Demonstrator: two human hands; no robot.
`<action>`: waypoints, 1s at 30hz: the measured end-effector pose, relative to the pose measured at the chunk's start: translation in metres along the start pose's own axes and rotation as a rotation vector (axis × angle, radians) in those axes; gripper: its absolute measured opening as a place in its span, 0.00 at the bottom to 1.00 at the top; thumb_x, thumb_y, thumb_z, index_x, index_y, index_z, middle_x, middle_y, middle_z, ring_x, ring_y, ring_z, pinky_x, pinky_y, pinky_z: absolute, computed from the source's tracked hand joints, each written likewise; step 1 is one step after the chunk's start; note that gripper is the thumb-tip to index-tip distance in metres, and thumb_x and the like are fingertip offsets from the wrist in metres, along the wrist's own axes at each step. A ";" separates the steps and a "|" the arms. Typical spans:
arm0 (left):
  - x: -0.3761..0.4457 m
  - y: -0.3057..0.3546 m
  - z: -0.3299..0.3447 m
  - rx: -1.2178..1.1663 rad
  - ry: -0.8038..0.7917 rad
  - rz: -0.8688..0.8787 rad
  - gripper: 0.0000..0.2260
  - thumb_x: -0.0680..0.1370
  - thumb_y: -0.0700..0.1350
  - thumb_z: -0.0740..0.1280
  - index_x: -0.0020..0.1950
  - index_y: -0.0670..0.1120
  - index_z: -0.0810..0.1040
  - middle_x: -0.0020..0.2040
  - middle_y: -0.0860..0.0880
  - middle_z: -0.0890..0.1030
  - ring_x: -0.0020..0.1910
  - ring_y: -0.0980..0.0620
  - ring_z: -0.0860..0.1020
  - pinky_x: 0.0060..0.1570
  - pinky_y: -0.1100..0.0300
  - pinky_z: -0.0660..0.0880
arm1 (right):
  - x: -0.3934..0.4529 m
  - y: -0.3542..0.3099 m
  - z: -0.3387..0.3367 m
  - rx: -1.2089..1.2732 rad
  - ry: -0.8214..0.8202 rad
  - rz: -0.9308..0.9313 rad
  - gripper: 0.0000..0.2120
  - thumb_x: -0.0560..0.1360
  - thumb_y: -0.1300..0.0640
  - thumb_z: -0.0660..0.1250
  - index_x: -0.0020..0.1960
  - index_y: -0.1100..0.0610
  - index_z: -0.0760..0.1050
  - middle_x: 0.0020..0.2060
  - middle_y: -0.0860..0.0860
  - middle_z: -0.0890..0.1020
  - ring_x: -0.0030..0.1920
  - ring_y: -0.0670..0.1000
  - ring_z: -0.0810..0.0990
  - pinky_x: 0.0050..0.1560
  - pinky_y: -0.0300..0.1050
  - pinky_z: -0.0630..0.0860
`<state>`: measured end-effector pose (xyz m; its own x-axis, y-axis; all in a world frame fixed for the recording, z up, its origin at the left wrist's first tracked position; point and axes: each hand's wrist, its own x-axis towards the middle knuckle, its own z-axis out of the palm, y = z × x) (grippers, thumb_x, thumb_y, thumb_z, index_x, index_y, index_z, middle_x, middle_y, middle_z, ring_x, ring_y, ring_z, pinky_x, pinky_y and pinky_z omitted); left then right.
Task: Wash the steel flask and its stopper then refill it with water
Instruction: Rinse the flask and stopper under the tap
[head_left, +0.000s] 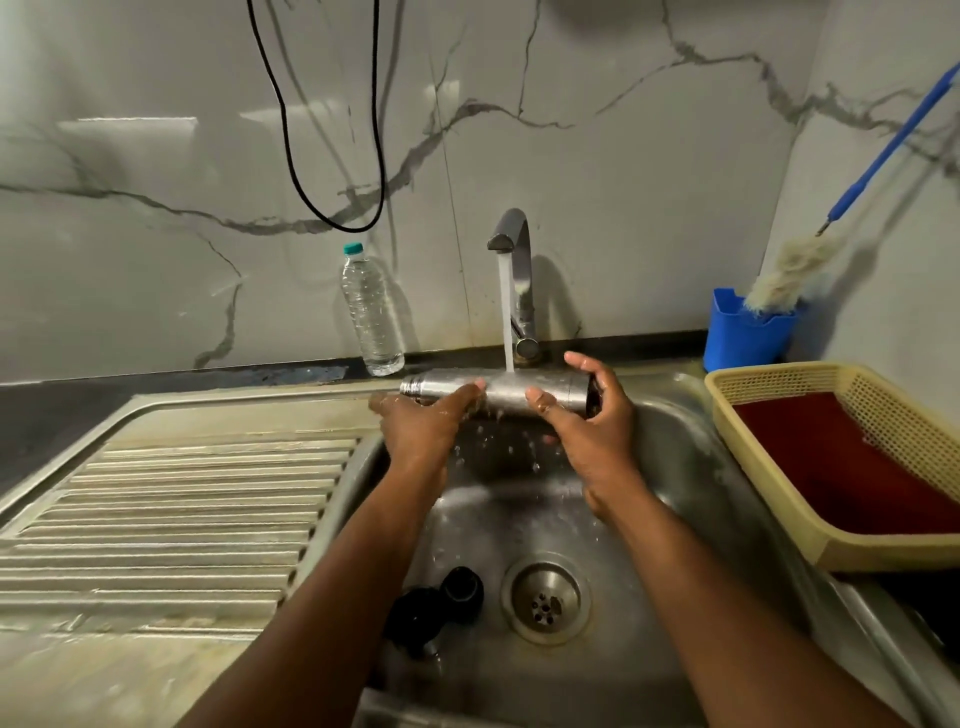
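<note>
I see steel flask (506, 393) horizontal under tap (511, 244) stream, left hand (423, 423) and right hand (584, 415) both gripping it, black stopper (434, 605) in sink (675, 519)

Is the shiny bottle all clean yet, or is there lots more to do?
Not yet. Done: the black stopper is off and lies in the sink by the drain. In hand: the left hand and right hand hold the steel flask sideways under the running tap. Left: washing the stopper, then refilling the flask.

Both hands hold flask (511, 391) under running tap (514, 244)
</note>
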<state>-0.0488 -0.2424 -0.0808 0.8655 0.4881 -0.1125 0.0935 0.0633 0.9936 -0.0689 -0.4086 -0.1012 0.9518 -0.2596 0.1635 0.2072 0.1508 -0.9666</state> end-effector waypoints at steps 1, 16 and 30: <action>-0.003 -0.003 -0.004 0.175 -0.019 0.111 0.53 0.62 0.59 0.85 0.77 0.49 0.60 0.69 0.41 0.74 0.66 0.38 0.77 0.64 0.40 0.79 | 0.001 -0.002 -0.003 0.032 0.000 0.021 0.27 0.67 0.50 0.82 0.62 0.36 0.77 0.68 0.49 0.75 0.65 0.55 0.78 0.50 0.54 0.86; -0.008 -0.056 -0.003 0.712 -0.437 0.425 0.36 0.62 0.45 0.85 0.68 0.50 0.76 0.57 0.51 0.84 0.54 0.53 0.82 0.53 0.58 0.81 | -0.002 -0.004 0.004 -0.602 -0.195 -0.198 0.37 0.75 0.52 0.77 0.80 0.48 0.64 0.74 0.49 0.69 0.72 0.50 0.70 0.69 0.43 0.72; 0.014 -0.072 -0.001 0.492 -0.461 0.256 0.33 0.62 0.42 0.84 0.65 0.48 0.77 0.55 0.49 0.82 0.53 0.50 0.82 0.53 0.53 0.81 | 0.024 -0.041 0.034 -1.007 -0.489 -0.255 0.33 0.79 0.54 0.71 0.81 0.50 0.63 0.76 0.53 0.70 0.75 0.56 0.68 0.72 0.50 0.68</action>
<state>-0.0441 -0.2396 -0.1541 0.9994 0.0112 0.0323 -0.0236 -0.4562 0.8896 -0.0465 -0.3886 -0.0508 0.9399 0.2585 0.2233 0.3412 -0.7416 -0.5776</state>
